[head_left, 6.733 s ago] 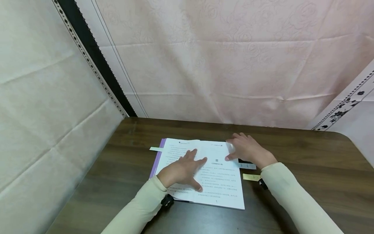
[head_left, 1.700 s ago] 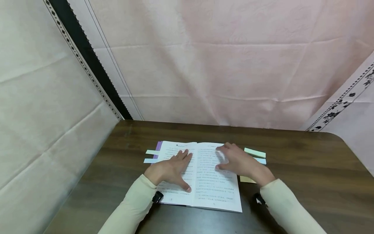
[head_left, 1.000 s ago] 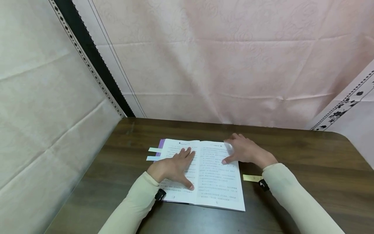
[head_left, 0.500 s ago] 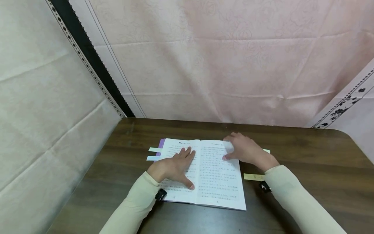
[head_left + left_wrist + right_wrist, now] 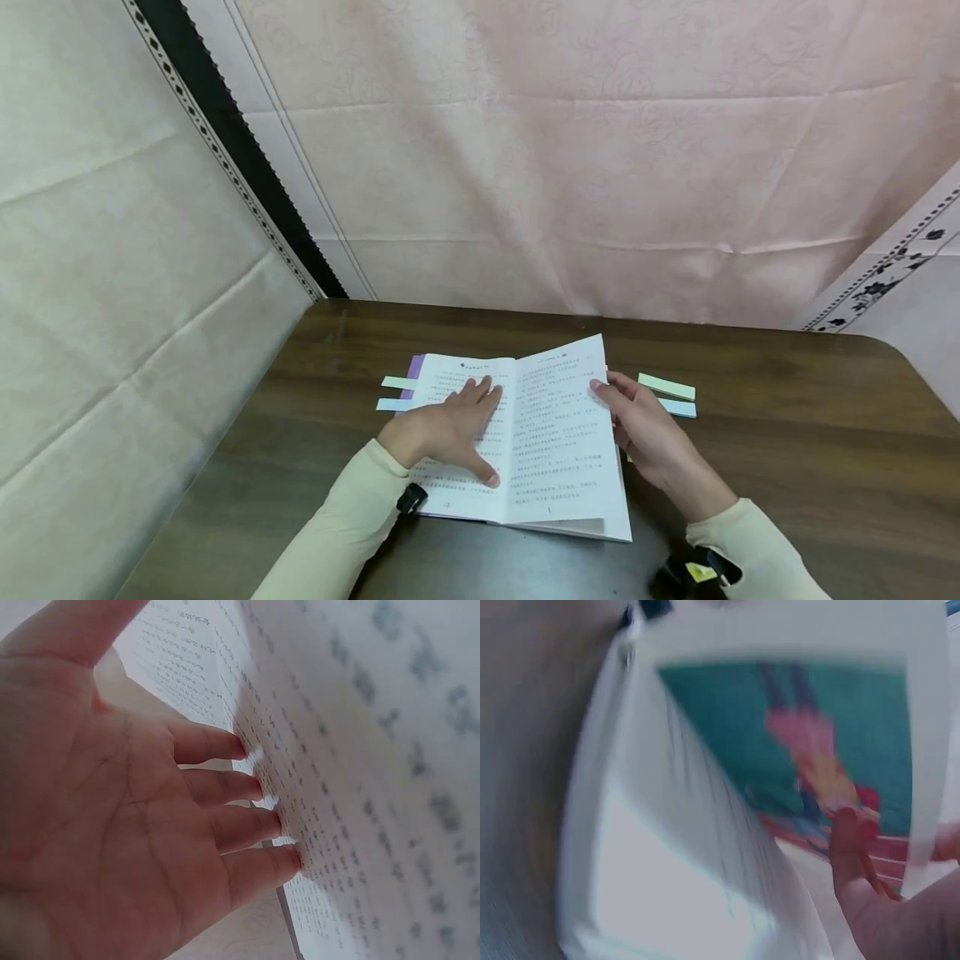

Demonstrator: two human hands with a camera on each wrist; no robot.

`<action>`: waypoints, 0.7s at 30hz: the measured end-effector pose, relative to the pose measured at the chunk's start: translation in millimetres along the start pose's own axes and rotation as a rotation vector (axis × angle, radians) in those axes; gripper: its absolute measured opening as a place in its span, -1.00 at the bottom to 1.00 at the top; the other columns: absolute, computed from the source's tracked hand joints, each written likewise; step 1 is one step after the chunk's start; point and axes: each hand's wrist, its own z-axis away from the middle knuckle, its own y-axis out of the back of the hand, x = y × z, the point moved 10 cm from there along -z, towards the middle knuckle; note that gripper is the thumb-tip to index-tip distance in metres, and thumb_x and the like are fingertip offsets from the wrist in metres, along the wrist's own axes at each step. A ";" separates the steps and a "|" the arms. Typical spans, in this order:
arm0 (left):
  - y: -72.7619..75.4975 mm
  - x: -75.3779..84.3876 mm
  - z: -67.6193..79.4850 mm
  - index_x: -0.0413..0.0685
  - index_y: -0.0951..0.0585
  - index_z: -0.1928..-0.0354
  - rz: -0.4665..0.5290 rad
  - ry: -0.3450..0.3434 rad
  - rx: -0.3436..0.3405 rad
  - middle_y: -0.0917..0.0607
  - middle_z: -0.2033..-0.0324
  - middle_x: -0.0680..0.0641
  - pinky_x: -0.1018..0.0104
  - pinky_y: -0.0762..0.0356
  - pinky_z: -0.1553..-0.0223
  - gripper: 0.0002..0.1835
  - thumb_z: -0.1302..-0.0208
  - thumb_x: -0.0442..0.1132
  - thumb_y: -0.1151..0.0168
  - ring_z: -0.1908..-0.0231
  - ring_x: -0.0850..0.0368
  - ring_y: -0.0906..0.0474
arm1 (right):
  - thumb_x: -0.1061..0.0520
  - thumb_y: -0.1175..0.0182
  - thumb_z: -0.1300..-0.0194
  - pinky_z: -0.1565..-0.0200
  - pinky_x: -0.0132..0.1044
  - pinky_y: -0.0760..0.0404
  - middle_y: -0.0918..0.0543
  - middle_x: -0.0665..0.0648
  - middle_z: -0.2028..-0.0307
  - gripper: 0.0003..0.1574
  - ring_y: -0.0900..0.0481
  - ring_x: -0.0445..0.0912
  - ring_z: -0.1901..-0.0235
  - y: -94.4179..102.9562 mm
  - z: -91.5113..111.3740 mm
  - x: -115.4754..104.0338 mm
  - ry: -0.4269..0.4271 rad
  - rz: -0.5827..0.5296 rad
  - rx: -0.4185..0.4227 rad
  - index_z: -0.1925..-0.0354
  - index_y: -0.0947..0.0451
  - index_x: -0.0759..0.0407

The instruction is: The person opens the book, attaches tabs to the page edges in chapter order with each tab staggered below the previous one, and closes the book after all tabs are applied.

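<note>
An open book (image 5: 459, 371) with printed pages lies on the table, its purple cover edge (image 5: 416, 367) showing at the left. Fingers spread, my left hand (image 5: 446, 429) rests on the left page; in the left wrist view its fingertips touch the print. My right hand (image 5: 652, 425) pinches the outer edge of the right page (image 5: 558, 425), thumb in front and fingers behind, and that page stands tilted up off the ones beneath. From the right wrist, a coloured picture on green (image 5: 840, 712) shows on the back of the lifted page, somewhat blurred.
Green (image 5: 397, 382) and blue (image 5: 393, 405) tabs stick out from the book's left side. Another green tab (image 5: 667, 386) and blue tab (image 5: 678, 408) show to the right. The dark wooden table (image 5: 787, 417) meets a pale cloth (image 5: 600, 208) behind.
The right hand has gone from lying over the right page's upper corner to pinching its edge, and the page has risen. Earlier, one more page, with a blue tab, turned to the left.
</note>
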 end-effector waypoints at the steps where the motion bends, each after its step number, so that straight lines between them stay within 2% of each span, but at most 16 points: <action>1: 0.2 -0.6 0.8 -0.05 0.09 -0.72 0.001 -0.002 0.000 0.21 -0.71 -0.10 -0.08 0.14 -0.63 0.42 -0.01 0.25 -0.63 -0.68 -0.10 0.34 | -0.13 -0.01 -0.69 0.23 -0.32 -0.67 -0.75 0.04 0.02 -0.26 -0.74 -0.19 0.20 -3.4 2.0 1.8 -0.007 -0.039 0.004 -0.56 -0.14 0.23; 3: 0.7 -2.2 2.3 -0.06 0.09 -0.72 0.006 -0.005 -0.002 0.22 -0.71 -0.11 -0.09 0.15 -0.63 0.42 -0.02 0.25 -0.63 -0.68 -0.11 0.35 | -0.23 0.05 -0.69 0.26 -0.33 -0.65 -0.76 0.00 0.11 -0.27 -0.74 -0.19 0.24 -10.6 4.9 5.6 -0.017 -0.102 0.010 -0.51 -0.22 0.21; 5: 1.8 -4.0 3.3 -0.07 0.07 -0.71 0.011 -0.008 -0.002 0.21 -0.71 -0.11 -0.11 0.13 -0.62 0.41 -0.03 0.24 -0.63 -0.68 -0.11 0.34 | -0.36 0.12 -0.66 0.22 -0.31 -0.65 -0.73 0.01 0.09 -0.20 -0.71 -0.16 0.20 -19.0 7.6 9.3 -0.023 -0.149 0.004 -0.50 -0.25 0.15; 8: 7.9 -5.8 2.8 -0.10 -0.03 -0.70 0.021 -0.032 0.028 0.12 -0.70 -0.13 -0.11 0.04 -0.61 0.28 -0.12 0.18 -0.60 -0.68 -0.11 0.24 | -0.55 0.24 -0.57 0.10 -0.22 -0.65 -0.63 0.12 -0.05 -0.06 -0.66 -0.07 0.06 -31.9 13.4 14.2 -0.009 -0.170 -0.012 -0.51 -0.23 0.06; 10: 15.6 -6.9 1.9 -0.12 -0.17 -0.66 0.054 -0.049 0.077 -0.01 -0.68 -0.16 -0.12 -0.07 -0.58 0.13 -0.21 0.13 -0.56 -0.66 -0.12 0.10 | -0.56 0.31 -0.57 -0.06 -0.19 -0.60 -0.53 0.18 -0.19 -0.04 -0.57 -0.02 -0.10 -41.4 17.8 16.3 0.023 -0.147 -0.041 -0.56 -0.18 0.01; 13: 30.5 -8.7 2.5 -0.13 -0.34 -0.59 0.174 -0.063 0.171 -0.23 -0.61 -0.20 -0.14 -0.28 -0.49 -0.16 -0.44 0.13 -0.35 -0.57 -0.15 -0.20 | -0.41 0.40 -0.69 -0.38 -0.07 -0.41 -0.35 0.25 -0.43 -0.13 -0.37 0.08 -0.38 -59.2 23.9 17.3 0.105 -0.040 -0.135 -0.64 -0.05 0.06; 15: 41.0 -9.7 6.1 -0.14 -0.40 -0.55 0.309 -0.068 0.224 -0.38 -0.52 -0.23 -0.15 -0.43 -0.38 -0.27 -0.58 0.19 -0.13 -0.43 -0.17 -0.41 | -0.27 0.39 -0.74 -0.53 -0.03 -0.14 -0.14 0.25 -0.60 -0.18 -0.10 0.12 -0.57 -72.6 28.0 18.8 0.153 0.079 -0.220 -0.70 0.11 0.11; 17: 52.5 -9.4 13.2 -0.18 -0.42 -0.52 0.458 -0.078 0.265 -0.49 -0.44 -0.25 -0.13 -0.51 -0.31 -0.26 -0.65 0.27 0.10 -0.34 -0.17 -0.51 | -0.15 0.31 -0.76 -0.55 -0.03 0.02 0.02 0.22 -0.67 -0.20 0.08 0.09 -0.64 -85.3 32.1 19.3 0.209 0.212 -0.308 -0.72 0.23 0.10; 19: 64.9 -7.1 23.3 -0.26 -0.47 -0.47 0.576 -0.102 0.293 -0.59 -0.33 -0.29 -0.09 -0.59 -0.24 -0.20 -0.66 0.30 0.23 -0.25 -0.18 -0.60 | -0.07 0.20 -0.76 -0.54 -0.11 -0.01 0.11 0.20 -0.69 -0.15 0.13 0.09 -0.64 -95.3 36.8 19.2 0.267 0.343 -0.373 -0.72 0.33 0.07; 21: 75.6 -5.5 34.6 -0.31 -0.54 -0.38 0.631 -0.111 0.312 -0.69 -0.19 -0.30 -0.02 -0.68 -0.15 -0.14 -0.65 0.35 0.28 -0.16 -0.18 -0.69 | -0.07 0.11 -0.74 -0.55 -0.15 -0.04 0.08 0.22 -0.69 -0.10 0.09 0.11 -0.64 -103.3 40.7 19.2 0.307 0.456 -0.412 -0.72 0.33 0.05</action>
